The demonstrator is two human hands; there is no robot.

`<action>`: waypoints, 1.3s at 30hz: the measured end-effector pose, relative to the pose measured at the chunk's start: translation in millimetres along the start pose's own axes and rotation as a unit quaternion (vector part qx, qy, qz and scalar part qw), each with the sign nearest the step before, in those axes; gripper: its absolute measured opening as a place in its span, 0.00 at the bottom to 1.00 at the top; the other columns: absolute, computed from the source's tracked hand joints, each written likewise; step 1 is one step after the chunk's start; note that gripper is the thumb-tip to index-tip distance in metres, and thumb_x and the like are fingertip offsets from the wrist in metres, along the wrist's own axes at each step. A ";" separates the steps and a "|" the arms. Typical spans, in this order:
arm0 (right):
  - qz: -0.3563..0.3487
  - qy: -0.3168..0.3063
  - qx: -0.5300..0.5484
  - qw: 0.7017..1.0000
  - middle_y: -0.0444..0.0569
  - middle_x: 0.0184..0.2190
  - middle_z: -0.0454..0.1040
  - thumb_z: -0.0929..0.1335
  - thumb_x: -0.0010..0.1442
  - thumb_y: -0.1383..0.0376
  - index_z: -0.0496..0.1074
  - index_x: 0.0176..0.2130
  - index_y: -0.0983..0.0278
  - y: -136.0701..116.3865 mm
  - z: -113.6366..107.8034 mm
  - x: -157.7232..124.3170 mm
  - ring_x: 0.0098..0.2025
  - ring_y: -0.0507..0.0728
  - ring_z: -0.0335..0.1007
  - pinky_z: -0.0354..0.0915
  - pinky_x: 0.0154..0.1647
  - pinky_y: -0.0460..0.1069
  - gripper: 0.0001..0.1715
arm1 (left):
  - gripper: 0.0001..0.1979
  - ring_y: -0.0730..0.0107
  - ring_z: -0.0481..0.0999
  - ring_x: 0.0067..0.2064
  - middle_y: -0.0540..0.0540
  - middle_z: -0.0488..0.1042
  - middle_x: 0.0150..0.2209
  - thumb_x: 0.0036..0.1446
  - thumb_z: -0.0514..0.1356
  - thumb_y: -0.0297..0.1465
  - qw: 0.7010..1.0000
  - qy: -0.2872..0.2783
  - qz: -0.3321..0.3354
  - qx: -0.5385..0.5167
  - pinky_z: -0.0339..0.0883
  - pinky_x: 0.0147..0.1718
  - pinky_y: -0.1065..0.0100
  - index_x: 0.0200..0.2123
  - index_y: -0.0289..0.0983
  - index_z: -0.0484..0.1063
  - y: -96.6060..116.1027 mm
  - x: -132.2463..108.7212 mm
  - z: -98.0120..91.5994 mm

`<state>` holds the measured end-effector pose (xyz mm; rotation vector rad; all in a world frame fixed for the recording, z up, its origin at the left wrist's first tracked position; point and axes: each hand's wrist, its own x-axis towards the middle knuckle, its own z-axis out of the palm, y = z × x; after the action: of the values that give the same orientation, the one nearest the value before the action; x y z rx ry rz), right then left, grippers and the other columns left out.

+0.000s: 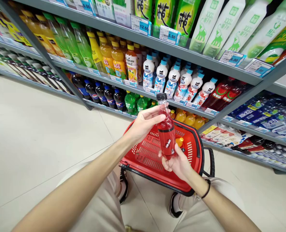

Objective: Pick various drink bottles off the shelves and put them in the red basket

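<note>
I hold a bottle of red drink (166, 130) with a black cap upright over a red shopping basket (198, 151). My left hand (145, 124) wraps round its upper part from the left. My right hand (178, 162) cups its base from below; a black band sits on that wrist. Inside the basket, behind the bottle, lies an orange-capped bottle (180, 141), mostly hidden.
Grey shelves (157, 42) filled with drink bottles run across the top: orange and green juices at left, white-and-blue bottles in the middle, dark cola bottles lower. Price tags line the shelf edges. The basket stands on the pale tiled floor (36, 135) between my knees.
</note>
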<state>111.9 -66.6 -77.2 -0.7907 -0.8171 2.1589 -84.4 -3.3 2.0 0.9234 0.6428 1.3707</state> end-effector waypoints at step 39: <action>0.063 -0.089 0.015 0.994 0.50 0.15 0.68 0.61 0.59 0.26 0.77 0.30 0.70 10.6 -25.3 2.7 0.13 0.50 0.54 0.45 0.12 0.44 0.50 | 0.17 0.64 0.85 0.45 0.44 0.87 0.46 0.48 0.80 0.44 0.998 0.042 0.030 0.029 0.78 0.50 0.64 0.39 0.44 0.88 -13.9 -0.2 4.8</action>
<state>124.6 -62.7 -101.3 -0.6572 -0.8415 2.3743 -73.0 -3.7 -7.3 0.9408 0.7273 1.4571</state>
